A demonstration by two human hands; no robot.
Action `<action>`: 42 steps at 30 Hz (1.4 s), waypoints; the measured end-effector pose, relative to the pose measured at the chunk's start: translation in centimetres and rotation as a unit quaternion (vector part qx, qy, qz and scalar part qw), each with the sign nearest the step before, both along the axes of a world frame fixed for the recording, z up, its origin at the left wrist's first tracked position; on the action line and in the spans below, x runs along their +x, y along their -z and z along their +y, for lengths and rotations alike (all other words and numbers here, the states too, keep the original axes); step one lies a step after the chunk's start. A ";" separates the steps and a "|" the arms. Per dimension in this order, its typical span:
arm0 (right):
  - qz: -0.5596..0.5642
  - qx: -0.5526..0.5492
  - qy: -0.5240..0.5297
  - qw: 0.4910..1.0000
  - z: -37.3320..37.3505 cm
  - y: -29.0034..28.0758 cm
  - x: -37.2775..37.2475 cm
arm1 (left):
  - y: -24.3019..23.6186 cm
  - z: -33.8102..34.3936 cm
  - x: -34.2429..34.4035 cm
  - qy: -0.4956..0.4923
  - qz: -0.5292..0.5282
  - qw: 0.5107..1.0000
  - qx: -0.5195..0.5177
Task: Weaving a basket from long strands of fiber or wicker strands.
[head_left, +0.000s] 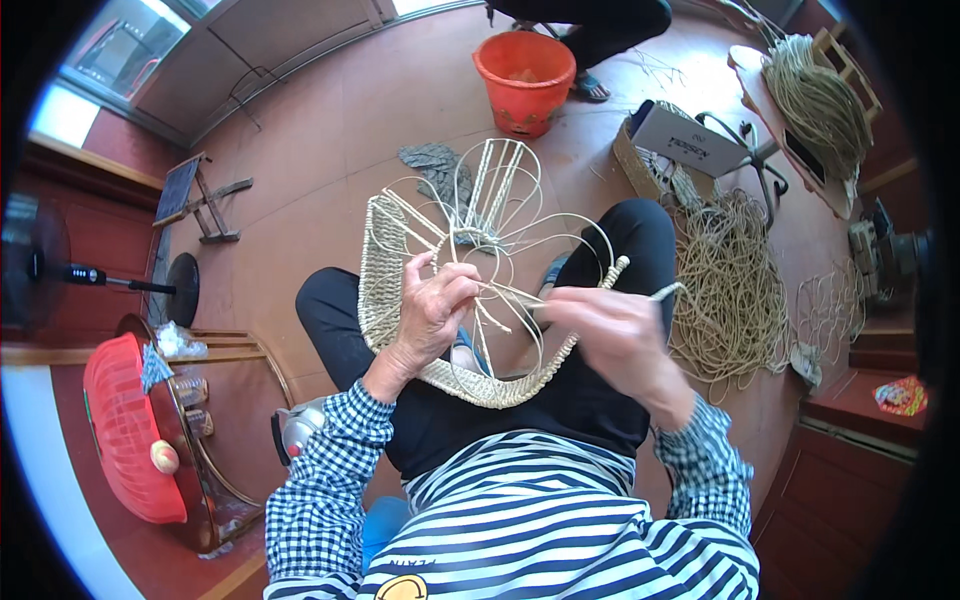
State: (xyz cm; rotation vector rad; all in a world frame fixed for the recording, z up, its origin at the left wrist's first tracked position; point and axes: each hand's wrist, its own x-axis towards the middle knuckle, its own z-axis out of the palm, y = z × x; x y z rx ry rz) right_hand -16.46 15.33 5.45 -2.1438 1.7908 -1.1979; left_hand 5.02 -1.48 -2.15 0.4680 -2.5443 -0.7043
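A half-woven basket frame of pale cane rests on the person's lap, its bare ribs fanning upward. The left hand is closed around ribs at the frame's centre; the right hand pinches a braided strand at the frame's right edge. Right of the frame lies a loose cord pile; beyond it stands an orange bucket, with bare floor to its left.

A home weaving workshop: rope piles on the red floor, bucket.
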 end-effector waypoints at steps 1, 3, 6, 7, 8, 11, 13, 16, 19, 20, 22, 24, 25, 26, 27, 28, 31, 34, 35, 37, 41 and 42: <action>0.000 -0.033 0.051 0.998 1.4 -1.5 -1.4 | 0.2 0.1 0.1 -0.011 0.008 1.000 -0.010; 0.005 -0.066 0.180 0.981 5.6 -3.1 -5.9 | 0.6 0.2 0.6 -0.029 0.018 0.999 -0.013; -0.052 -0.061 0.414 0.907 16.6 -1.2 -17.5 | 0.9 0.7 0.4 -0.044 0.046 0.998 -0.013; -0.055 -0.070 0.435 0.896 21.0 0.5 -21.7 | 1.0 0.8 0.2 -0.049 0.063 0.997 -0.016; -0.055 -0.079 0.456 0.885 24.7 1.6 -24.6 | 1.1 0.9 -0.1 -0.049 0.067 0.997 -0.010; -0.005 0.127 0.640 0.758 29.3 3.1 -26.4 | 1.2 1.0 0.0 -0.042 0.069 0.996 -0.036; 0.160 0.170 0.594 0.770 28.4 5.4 -26.4 | 1.2 1.4 -0.4 -0.038 0.075 0.995 -0.045; 0.176 0.055 0.393 0.901 11.3 1.9 -16.0 | 0.3 2.2 -0.6 -0.039 0.060 0.995 -0.075; -0.029 0.090 0.138 0.986 -2.2 0.7 -3.2 | 0.7 2.5 -0.8 -0.032 0.069 0.991 -0.113; 0.076 0.094 0.119 0.986 -5.4 1.2 -0.7 | 0.7 2.6 -1.0 -0.028 0.072 0.990 -0.116; 0.118 0.182 0.048 0.975 -10.7 2.2 3.2 | 0.4 2.8 -1.2 -0.001 0.067 0.991 -0.118; 0.066 0.215 0.037 0.974 -12.9 3.6 4.3 | -0.1 3.3 -1.8 -0.027 0.111 0.982 -0.150; -0.007 0.219 0.045 0.975 -13.6 3.4 4.3 | -0.1 3.2 -1.7 -0.024 0.105 0.984 -0.142; -0.081 0.223 0.053 0.970 -14.0 3.2 4.2 | 0.0 3.2 -1.7 -0.021 0.099 0.986 -0.133; -0.078 0.221 0.052 0.971 -13.9 3.0 3.9 | 0.0 3.1 -1.6 -0.021 0.103 0.983 -0.151; -0.055 0.186 0.076 0.978 -13.2 2.6 3.9 | 0.1 3.2 -1.4 -0.021 0.103 0.983 -0.149; 0.044 0.158 0.083 0.983 -12.6 2.6 4.2 | 0.2 3.5 -1.4 -0.018 0.094 0.984 -0.152; 0.145 0.204 0.051 0.967 -13.3 2.9 5.0 | -0.2 3.7 -1.6 -0.031 0.117 0.980 -0.159; 0.134 0.213 0.037 0.967 -13.7 3.6 5.0 | -0.1 3.7 -1.8 -0.030 0.119 0.977 -0.173; 0.100 0.230 0.019 0.968 -14.2 3.8 4.6 | 0.1 3.7 -1.8 -0.031 0.122 0.974 -0.189; -0.051 0.191 -0.014 0.980 -13.7 3.5 4.9 | 0.5 3.5 -1.5 -0.014 0.103 0.980 -0.170; -0.051 0.191 -0.017 0.980 -13.8 3.4 5.2 | 0.6 3.5 -1.5 -0.012 0.099 0.981 -0.164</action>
